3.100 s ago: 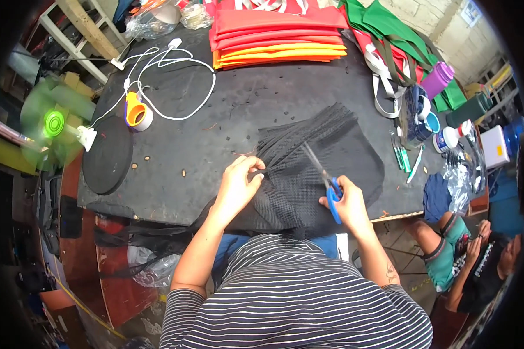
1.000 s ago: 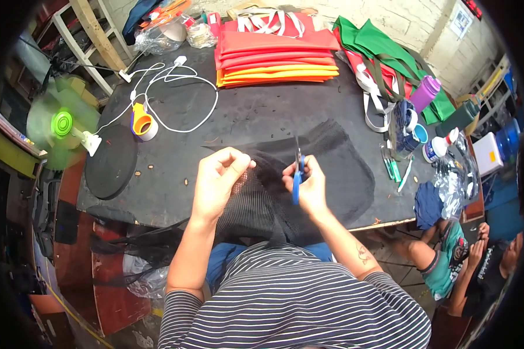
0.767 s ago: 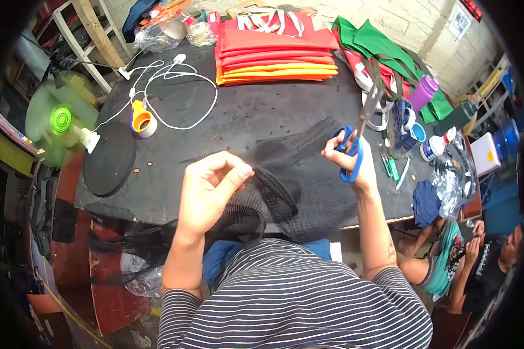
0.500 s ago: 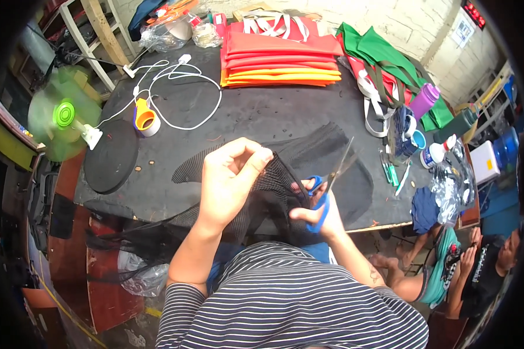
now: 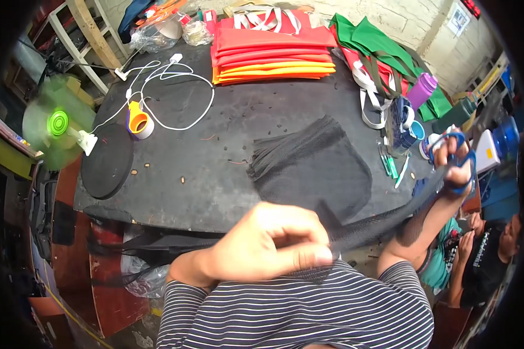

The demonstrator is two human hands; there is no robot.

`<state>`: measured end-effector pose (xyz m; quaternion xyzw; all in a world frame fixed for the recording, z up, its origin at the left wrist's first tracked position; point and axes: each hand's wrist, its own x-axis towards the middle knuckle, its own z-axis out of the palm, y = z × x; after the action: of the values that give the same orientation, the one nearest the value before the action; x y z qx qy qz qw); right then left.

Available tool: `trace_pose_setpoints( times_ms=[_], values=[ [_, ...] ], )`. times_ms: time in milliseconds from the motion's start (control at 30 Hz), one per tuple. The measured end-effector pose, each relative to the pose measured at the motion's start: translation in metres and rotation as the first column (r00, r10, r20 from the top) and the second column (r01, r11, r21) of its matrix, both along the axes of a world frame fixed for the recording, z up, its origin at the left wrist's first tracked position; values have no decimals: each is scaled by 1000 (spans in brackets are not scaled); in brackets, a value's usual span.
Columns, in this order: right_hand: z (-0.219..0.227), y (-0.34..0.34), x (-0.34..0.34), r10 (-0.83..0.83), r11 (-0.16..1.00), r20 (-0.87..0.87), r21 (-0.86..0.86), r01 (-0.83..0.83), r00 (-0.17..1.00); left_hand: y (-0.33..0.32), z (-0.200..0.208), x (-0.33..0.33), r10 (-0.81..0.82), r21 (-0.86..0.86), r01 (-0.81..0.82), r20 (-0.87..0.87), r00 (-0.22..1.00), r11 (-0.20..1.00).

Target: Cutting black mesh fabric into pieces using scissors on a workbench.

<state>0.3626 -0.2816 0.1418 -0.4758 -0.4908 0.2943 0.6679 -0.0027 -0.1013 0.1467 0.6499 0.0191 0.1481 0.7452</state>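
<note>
My left hand (image 5: 273, 241), close in front of my striped shirt, pinches one end of a strip of black mesh fabric (image 5: 384, 228). The strip runs up to the right, pulled out lengthwise, to my right hand (image 5: 455, 163), raised beyond the table's right edge. That hand's fingers are in the blue handles of a pair of scissors (image 5: 472, 166) and also grip the mesh; the blades are blurred. On the table lies a stack of cut black mesh pieces (image 5: 317, 166), fanned out at its left end.
On the black table (image 5: 204, 192) are red and orange folded bags (image 5: 273, 55), green fabric (image 5: 372, 49), a tape roll (image 5: 141, 123), a white cable (image 5: 180, 128), a purple bottle (image 5: 422, 87) and green-handled tools (image 5: 389, 163). A fan (image 5: 58, 122) spins at left; another person (image 5: 483, 256) sits at right.
My right hand has swung far right and up with the scissors, drawing the mesh out. My left hand has come down toward my body. The mesh stack on the table is now uncovered.
</note>
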Motion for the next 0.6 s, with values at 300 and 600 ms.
trace_pose_setpoints(
  times_ms=[300, 600],
  values=[
    [-139, 138, 22, -95, 807, 307, -534, 254, 947, 67, -157, 18, 408, 184, -365, -362, 838, 913],
    [-154, 110, -82, -65, 880, 58, -468, 84, 996, 93, -208, 15, 518, 222, -470, -434, 737, 854]
  ],
)
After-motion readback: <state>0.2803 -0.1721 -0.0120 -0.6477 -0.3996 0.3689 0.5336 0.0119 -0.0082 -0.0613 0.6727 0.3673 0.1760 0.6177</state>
